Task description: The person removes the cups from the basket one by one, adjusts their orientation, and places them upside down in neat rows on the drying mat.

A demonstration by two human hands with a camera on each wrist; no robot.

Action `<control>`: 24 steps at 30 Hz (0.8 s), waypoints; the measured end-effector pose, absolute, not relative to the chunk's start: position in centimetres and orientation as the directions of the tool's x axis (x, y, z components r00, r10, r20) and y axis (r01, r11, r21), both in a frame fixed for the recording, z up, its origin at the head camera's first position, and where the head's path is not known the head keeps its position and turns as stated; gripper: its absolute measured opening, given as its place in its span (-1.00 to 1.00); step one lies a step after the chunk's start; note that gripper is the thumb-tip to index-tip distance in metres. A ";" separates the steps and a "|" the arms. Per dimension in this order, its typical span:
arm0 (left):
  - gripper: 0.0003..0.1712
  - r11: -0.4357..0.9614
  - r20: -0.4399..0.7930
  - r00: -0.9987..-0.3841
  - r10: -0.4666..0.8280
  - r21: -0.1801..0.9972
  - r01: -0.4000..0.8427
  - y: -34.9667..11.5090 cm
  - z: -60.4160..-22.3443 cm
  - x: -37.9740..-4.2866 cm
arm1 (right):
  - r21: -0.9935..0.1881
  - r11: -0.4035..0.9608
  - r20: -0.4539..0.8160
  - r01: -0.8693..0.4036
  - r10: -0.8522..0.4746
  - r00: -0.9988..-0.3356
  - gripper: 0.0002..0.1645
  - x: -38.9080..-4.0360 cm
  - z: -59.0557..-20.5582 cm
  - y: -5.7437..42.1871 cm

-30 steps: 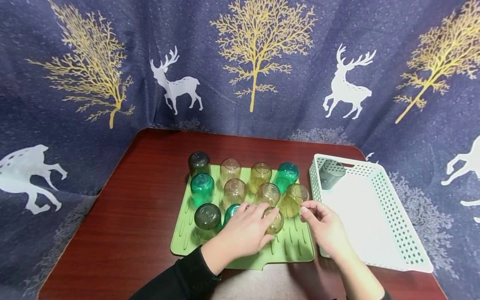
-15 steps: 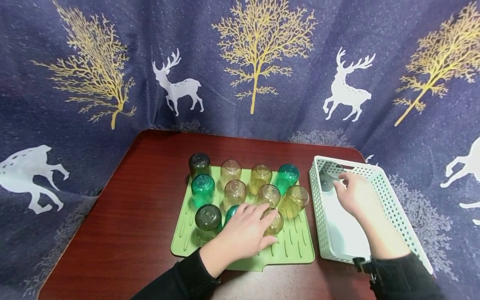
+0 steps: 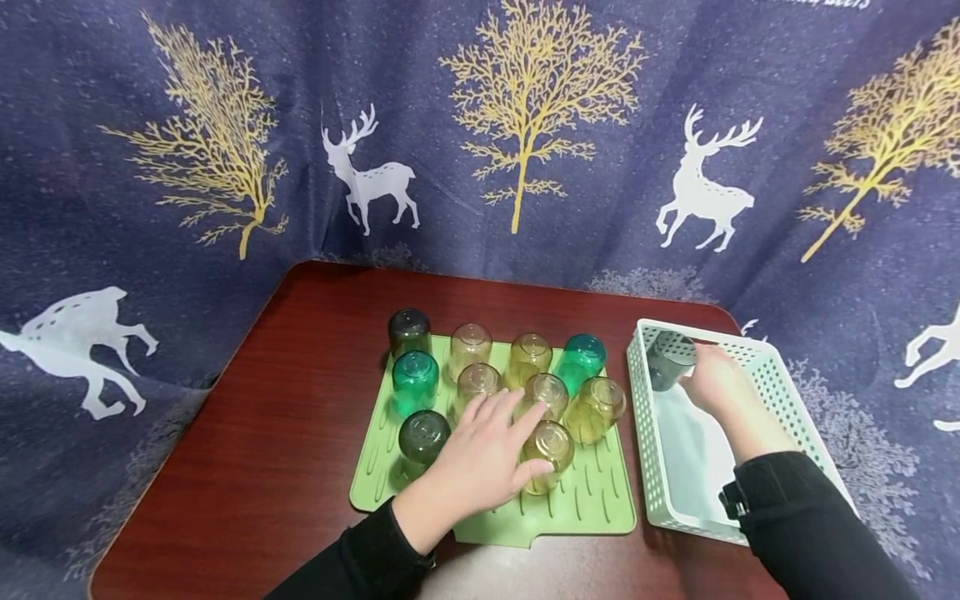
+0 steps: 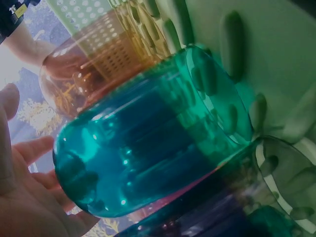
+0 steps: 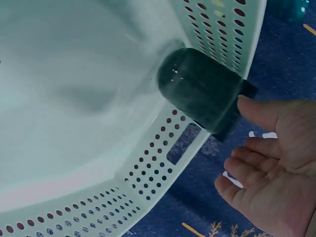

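In the head view my right hand is inside the white basket, beside a dark grey glass in its back left corner. The right wrist view shows the thumb near the rim of this tilted glass, with the fingers apart from it. My left hand lies spread over the front glasses on the green mat, hiding a teal glass. That teal glass stands upside down in the left wrist view, with fingers around its base. An amber glass stands by the left thumb.
Several upturned glasses stand close together in rows, including a green glass, a yellow glass and a dark glass. The basket has perforated walls and stands right of the mat on the brown table.
My right hand has left the yellow glass at the mat's right edge and moved right into the basket, to the dark glass. The left hand has stayed nearly in place over the front glasses.
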State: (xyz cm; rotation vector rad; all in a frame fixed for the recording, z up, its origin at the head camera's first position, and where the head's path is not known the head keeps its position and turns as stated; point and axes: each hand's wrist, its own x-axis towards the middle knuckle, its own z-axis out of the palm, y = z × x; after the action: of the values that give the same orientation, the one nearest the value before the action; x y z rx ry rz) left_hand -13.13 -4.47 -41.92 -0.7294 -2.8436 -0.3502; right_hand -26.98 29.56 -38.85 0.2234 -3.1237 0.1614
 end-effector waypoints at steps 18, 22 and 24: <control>-0.17 0.859 0.250 -0.889 0.383 0.257 0.442 -5.1 -42.0 -13.3 | 0.059 0.957 0.203 -0.286 -0.292 -0.935 -0.73 -27.4 -40.1 29.5; -0.17 0.858 0.252 -0.891 0.378 0.265 0.440 -5.2 -41.9 -13.2 | -0.025 0.971 0.149 -0.236 -0.230 -0.962 -0.76 -27.4 -40.1 29.4; -0.18 0.855 0.256 -0.889 0.378 0.272 0.442 -5.3 -41.9 -13.2 | -0.061 0.978 0.129 -0.200 -0.191 -0.973 -0.77 -27.2 -40.0 29.3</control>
State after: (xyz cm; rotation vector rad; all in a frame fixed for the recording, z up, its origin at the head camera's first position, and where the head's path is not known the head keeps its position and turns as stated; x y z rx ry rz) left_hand -13.22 -5.35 -41.86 -0.6340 -2.8368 -0.4844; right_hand -27.24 29.33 -40.05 0.2984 -3.0018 0.1111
